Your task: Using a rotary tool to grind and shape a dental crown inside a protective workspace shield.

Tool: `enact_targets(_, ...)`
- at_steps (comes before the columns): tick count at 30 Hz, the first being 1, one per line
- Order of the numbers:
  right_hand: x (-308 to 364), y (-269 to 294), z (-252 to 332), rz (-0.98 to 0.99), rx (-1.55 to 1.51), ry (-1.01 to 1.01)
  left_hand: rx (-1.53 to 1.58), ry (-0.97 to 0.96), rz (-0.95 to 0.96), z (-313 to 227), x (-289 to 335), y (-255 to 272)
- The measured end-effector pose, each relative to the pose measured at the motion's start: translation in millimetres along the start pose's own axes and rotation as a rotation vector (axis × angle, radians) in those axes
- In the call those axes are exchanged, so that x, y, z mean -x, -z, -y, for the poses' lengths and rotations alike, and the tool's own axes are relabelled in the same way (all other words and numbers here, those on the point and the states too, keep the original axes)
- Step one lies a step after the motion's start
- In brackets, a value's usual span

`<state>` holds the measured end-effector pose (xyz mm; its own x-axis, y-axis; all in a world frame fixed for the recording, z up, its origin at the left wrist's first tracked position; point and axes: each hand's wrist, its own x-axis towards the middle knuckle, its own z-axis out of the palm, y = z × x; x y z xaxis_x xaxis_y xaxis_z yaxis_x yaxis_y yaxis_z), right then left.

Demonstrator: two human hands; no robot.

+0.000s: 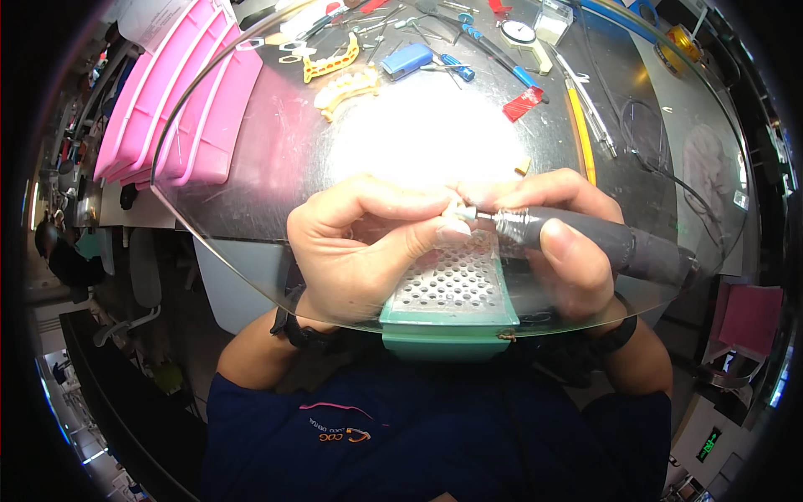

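Observation:
My left hand (351, 247) pinches a small whitish piece (454, 209), perhaps a dental crown, between thumb and fingertips; glare and the fingers hide most of it. Around a dark rotary handpiece (623, 244) with a metal nose, my right hand (577, 263) is closed. The handpiece points left, and the pale tip (468, 214) on its thin shank meets or almost meets the small piece; I cannot tell which. Both hands are above a green box (452, 320) with a white perforated top. A clear curved shield (219, 219) lies between my view and the hands.
Pink stacked trays (180, 109) stand at the left. Across the bench lie yellow dental-arch frames (333, 63), a blue block (407, 60), a dial gauge (519, 32), a red-taped tool (524, 104) and a yellow pencil (583, 134). A dark cable (669, 171) runs along the right.

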<state>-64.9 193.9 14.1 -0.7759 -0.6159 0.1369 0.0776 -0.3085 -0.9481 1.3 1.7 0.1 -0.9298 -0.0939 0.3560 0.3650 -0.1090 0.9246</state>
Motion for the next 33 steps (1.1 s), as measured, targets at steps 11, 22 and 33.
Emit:
enact_targets(11, 0.0, 1.0, 0.2, 0.040, -0.015, -0.003, 0.034, -0.021, 0.003, 0.7, -0.5, -0.1)
enact_targets(22, 0.0, 1.4, -0.2, 0.029, -0.034, 0.010, 0.028, 0.003, -0.008, -1.8, -0.2, -1.2)
enact_targets(33, -0.5, 2.6, 0.1, 0.048, -0.022, -0.001, 0.050, -0.024, -0.012, 1.1, -0.2, -1.7)
